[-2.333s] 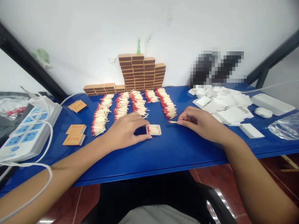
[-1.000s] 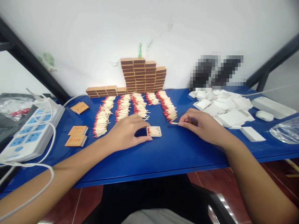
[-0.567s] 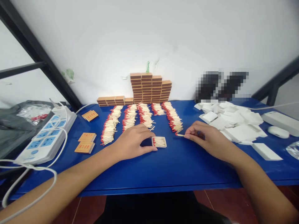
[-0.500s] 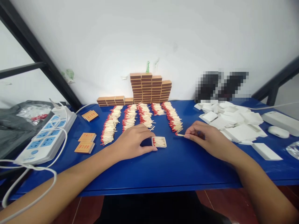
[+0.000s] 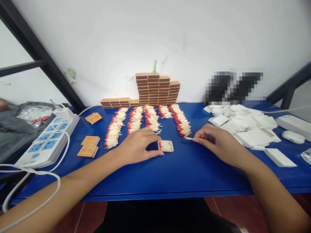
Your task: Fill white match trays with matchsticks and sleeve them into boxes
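My left hand (image 5: pixel 139 144) rests on the blue table, its thumb and fingers closed about the left end of a small white matchbox tray (image 5: pixel 172 146). Several red-tipped matches (image 5: pixel 166 146) lie in that tray, heads toward the hand. Between thumb and fingertips, my right hand (image 5: pixel 213 139) pinches a match (image 5: pixel 189 138) by its plain end. The red head of this match is at the near end of the rightmost row of loose matches (image 5: pixel 181 119). More matches lie in rows (image 5: pixel 115 127) further left, behind my left hand.
Stacked matchboxes (image 5: pixel 154 90) stand against the wall. Orange matchboxes (image 5: pixel 87 151) lie at the left, near a power strip (image 5: pixel 48 139) with looped white cables. White empty trays (image 5: pixel 252 137) are heaped at the right, beside a white earphone case (image 5: pixel 293 137).
The camera view has shifted slightly. Both hands keep nearly the same places, the left at the tray and the right with the match by the rightmost row.
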